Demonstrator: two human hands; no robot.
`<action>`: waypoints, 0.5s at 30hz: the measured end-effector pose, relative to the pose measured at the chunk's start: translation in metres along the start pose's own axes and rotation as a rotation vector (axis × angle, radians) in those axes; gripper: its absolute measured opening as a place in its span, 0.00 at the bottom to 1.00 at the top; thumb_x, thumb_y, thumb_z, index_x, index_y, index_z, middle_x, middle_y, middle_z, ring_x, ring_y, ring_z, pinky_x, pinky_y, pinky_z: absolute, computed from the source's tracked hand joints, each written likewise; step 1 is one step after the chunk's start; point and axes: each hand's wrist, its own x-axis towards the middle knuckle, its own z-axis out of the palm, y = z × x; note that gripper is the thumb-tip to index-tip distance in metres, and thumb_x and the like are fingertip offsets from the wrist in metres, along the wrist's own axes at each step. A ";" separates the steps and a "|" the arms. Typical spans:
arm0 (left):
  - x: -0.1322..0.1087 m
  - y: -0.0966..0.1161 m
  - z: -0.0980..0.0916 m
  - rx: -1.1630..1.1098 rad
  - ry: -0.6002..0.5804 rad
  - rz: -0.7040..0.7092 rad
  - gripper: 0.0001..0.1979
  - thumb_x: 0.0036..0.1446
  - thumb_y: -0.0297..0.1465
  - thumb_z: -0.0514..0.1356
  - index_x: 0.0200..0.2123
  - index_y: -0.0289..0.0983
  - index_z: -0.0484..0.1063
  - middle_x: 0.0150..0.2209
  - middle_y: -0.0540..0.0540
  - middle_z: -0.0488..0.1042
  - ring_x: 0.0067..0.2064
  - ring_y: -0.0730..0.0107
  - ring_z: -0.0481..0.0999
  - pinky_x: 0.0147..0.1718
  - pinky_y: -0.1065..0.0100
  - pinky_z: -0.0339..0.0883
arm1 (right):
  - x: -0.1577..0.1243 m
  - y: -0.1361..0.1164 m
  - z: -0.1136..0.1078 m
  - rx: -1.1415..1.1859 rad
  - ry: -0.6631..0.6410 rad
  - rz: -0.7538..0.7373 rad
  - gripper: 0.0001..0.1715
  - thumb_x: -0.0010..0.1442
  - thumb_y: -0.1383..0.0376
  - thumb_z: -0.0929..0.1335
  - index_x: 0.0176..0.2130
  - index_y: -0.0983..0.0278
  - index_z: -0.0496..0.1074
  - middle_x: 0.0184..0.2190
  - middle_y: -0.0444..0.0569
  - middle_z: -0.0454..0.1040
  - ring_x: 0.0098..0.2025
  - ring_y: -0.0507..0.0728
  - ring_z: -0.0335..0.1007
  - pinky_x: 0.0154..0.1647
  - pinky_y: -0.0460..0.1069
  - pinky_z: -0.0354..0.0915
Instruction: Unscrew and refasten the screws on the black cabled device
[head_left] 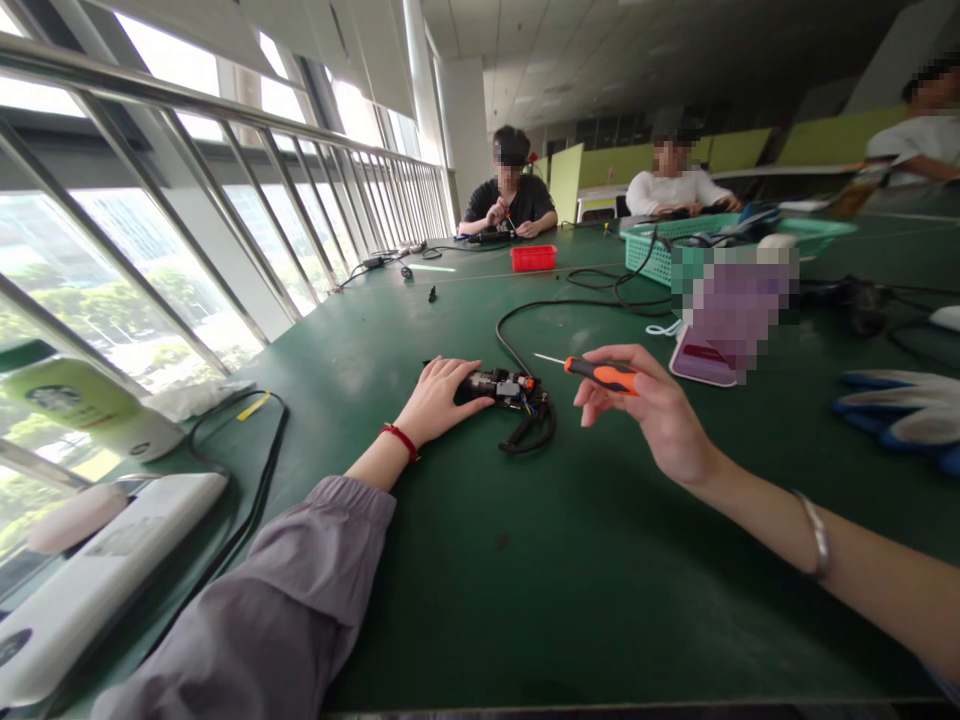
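My left hand (442, 400) is wrapped over the dark body of an opened corded power tool (514, 388), pressing it to the green table. Its right end is uncovered, with grey and orange parts and thin coloured wires showing. The left end is hidden under my palm, and its exact kind is unclear. In the air to the right, my right hand (660, 410) grips a screwdriver (604, 374) by its orange and black handle. The thin metal shaft points left toward the power tool, and its tip is apart from it.
A phone-like thing (705, 360), partly blurred out, and blue-white gloves (907, 410) lie to the right. Beyond are a teal basket (652, 255) and a red box (533, 259). At left stand a bottle (82, 405) and a white case (112, 580). Several people sit across the table (480, 600).
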 end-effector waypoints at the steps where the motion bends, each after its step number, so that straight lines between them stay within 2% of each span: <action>1: 0.000 0.000 0.001 -0.002 0.001 -0.004 0.28 0.56 0.50 0.54 0.54 0.37 0.64 0.49 0.42 0.70 0.52 0.57 0.66 0.56 0.52 0.55 | 0.000 -0.001 0.001 0.032 -0.025 0.025 0.16 0.61 0.57 0.58 0.44 0.61 0.64 0.31 0.46 0.72 0.28 0.55 0.70 0.33 0.54 0.67; 3: 0.001 0.003 0.001 0.012 0.023 -0.009 0.26 0.55 0.50 0.55 0.49 0.37 0.67 0.44 0.42 0.70 0.48 0.57 0.67 0.49 0.56 0.60 | 0.000 -0.002 0.001 0.075 -0.068 0.053 0.16 0.61 0.56 0.58 0.44 0.62 0.64 0.30 0.47 0.73 0.27 0.55 0.70 0.32 0.54 0.67; 6: 0.003 0.010 0.000 0.064 0.055 -0.026 0.24 0.54 0.51 0.56 0.42 0.36 0.68 0.38 0.43 0.70 0.42 0.59 0.67 0.43 0.59 0.62 | -0.001 -0.001 0.003 0.111 -0.110 0.066 0.17 0.62 0.56 0.58 0.43 0.63 0.65 0.30 0.47 0.73 0.28 0.55 0.71 0.32 0.54 0.67; 15: 0.004 0.015 -0.001 0.077 0.075 -0.007 0.23 0.53 0.51 0.57 0.39 0.37 0.67 0.37 0.44 0.68 0.40 0.60 0.66 0.40 0.61 0.62 | -0.003 -0.001 0.003 0.155 -0.113 0.064 0.18 0.63 0.56 0.55 0.44 0.63 0.65 0.31 0.48 0.73 0.27 0.55 0.70 0.31 0.54 0.66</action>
